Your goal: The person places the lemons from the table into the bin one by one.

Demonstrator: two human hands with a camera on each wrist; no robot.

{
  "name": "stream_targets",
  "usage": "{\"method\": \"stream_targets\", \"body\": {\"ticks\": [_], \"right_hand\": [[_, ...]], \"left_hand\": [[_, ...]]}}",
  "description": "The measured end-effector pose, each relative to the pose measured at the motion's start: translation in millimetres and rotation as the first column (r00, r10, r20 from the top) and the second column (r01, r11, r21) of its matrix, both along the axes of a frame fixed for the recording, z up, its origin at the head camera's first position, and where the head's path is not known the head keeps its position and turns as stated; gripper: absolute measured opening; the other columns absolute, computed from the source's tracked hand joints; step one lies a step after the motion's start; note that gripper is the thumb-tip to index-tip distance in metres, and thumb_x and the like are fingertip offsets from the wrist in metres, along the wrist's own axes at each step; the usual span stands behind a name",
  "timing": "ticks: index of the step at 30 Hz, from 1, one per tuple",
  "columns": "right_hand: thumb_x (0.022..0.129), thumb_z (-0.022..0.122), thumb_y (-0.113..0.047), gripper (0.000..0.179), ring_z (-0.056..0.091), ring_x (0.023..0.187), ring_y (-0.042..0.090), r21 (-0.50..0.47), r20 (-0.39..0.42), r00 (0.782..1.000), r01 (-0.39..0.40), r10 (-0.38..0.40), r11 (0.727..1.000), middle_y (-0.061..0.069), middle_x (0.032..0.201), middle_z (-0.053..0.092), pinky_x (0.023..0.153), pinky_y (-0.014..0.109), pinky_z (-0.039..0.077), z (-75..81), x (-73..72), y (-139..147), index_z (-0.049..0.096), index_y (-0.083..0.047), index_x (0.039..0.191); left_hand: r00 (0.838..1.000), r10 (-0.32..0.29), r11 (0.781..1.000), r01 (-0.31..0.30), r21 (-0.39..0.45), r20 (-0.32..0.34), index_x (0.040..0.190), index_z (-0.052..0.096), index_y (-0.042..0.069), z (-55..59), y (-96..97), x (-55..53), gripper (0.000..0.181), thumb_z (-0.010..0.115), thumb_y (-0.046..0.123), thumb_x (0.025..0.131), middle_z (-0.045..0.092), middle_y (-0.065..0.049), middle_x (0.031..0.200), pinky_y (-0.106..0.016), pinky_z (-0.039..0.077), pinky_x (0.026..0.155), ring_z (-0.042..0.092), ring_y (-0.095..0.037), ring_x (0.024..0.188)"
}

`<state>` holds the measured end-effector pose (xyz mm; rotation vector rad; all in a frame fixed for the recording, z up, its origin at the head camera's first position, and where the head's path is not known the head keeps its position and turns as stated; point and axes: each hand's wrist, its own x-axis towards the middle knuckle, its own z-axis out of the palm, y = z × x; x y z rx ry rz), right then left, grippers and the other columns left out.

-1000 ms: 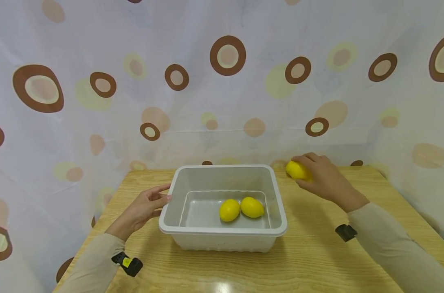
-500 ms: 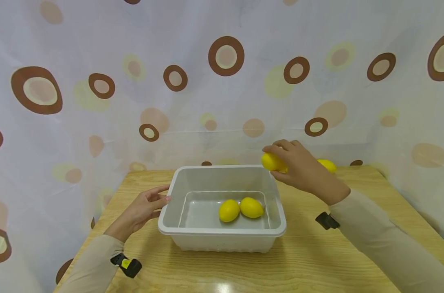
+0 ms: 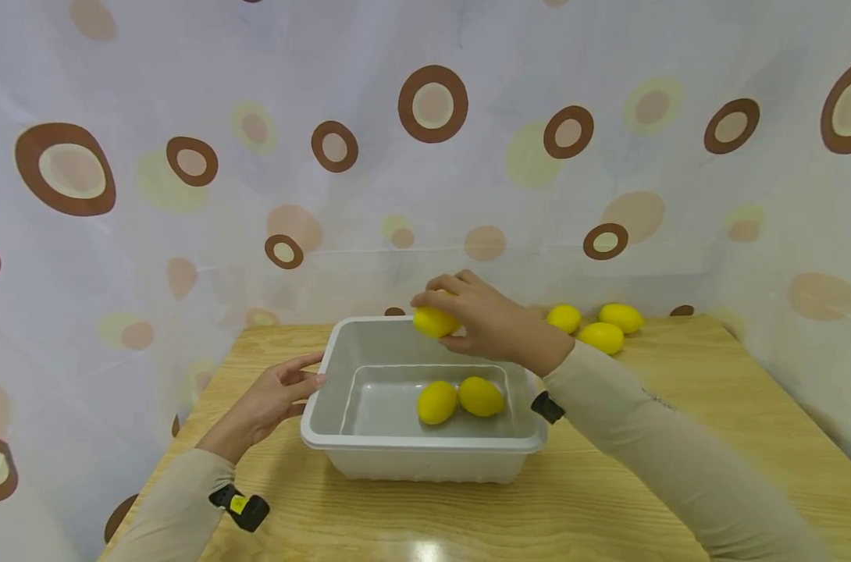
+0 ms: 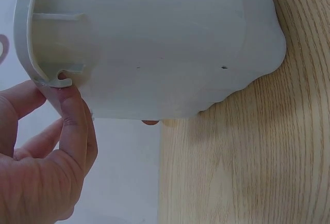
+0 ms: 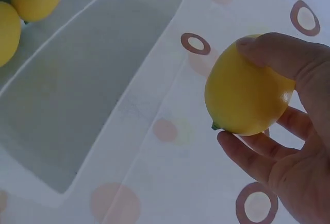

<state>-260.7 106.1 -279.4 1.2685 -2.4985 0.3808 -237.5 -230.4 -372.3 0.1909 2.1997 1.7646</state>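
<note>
Yellow lemon (image 3: 432, 321) in its grip, the right hand (image 3: 489, 320) has its thumb and fingers bent round the fruit, just above the middle of the head view, where the lemon overlaps the tub's far rim; in the right wrist view its green stem tip points to the lower left. Left of centre, the left hand (image 3: 274, 398) pinches the rim of the grey tub (image 3: 425, 462) between thumb and fingers, one finger hooked under the lip. Inside the tub, right of its middle, two lemons (image 3: 436, 403) lie side by side. Three more lemons (image 3: 601, 338) sit close together on the wooden table (image 3: 608, 492), right of centre. Beige sleeves (image 3: 650, 421) reach in from both lower corners, and a spotted curtain (image 3: 369, 62) fills the upper frame.
</note>
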Motion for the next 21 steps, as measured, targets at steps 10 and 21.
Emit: {"method": "stream_targets", "body": {"ticks": [10,21], "right_hand": [[0.082,0.075,-0.01,0.05,0.048,0.109,0.028,0.121,0.191,0.98,-0.081,0.057,0.989,0.007,0.131,0.054,0.095,0.037,0.045,-27.6,-19.1,-39.2,0.058,-0.016,0.129],[0.083,0.074,-0.006,0.046,0.054,0.106,0.022,0.245,0.223,0.974,-0.09,0.034,0.965,0.0,0.123,0.059,0.095,0.033,0.046,-61.7,-35.2,-55.3,0.061,-0.02,0.125]], "left_hand": [[1.0,0.001,1.0,-0.001,0.007,0.003,0.15,0.031,0.006,0.7,-1.2,0.7,0.064,0.061,0.023,0.096,0.061,-0.013,0.116,-0.037,0.053,0.089,0.062,-0.017,0.102],[1.0,0.003,1.0,-0.003,0.011,0.0,0.15,0.031,0.005,2.1,-2.1,0.4,0.063,0.06,0.022,0.096,0.06,-0.015,0.116,-0.037,0.053,0.088,0.062,-0.017,0.101]]}}
